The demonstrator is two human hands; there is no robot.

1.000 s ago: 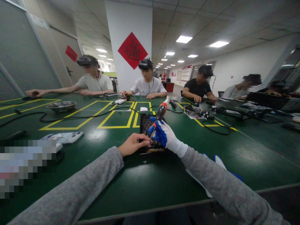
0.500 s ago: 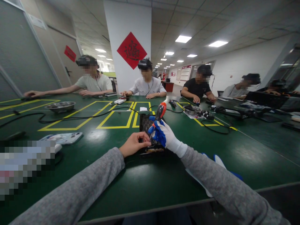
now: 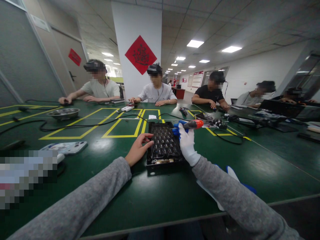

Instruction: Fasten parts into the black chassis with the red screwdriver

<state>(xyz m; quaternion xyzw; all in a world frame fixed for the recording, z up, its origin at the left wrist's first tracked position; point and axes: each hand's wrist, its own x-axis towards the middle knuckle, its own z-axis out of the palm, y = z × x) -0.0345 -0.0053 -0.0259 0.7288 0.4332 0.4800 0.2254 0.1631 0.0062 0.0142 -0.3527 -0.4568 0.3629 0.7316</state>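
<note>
A black rectangular tray-like part with rows of small dark openings lies on the green table, in front of me. My bare left hand is at its left edge, fingers apart and nothing held between thumb and fingers. My right hand, in a white and blue glove, is closed around a screwdriver with a red and grey handle. The screwdriver lies nearly level, handle to the right, its thin shaft pointing left over the part's upper right side.
A phone lies left of my left hand. Behind it stands a metal bowl, with black cables across the table. Another glove lies under my right forearm. Several people sit opposite; tools lie at the right.
The screwdriver has tilted from upright to nearly level. My right hand has moved right and my left hand slightly left, apart from each other, uncovering the black part.
</note>
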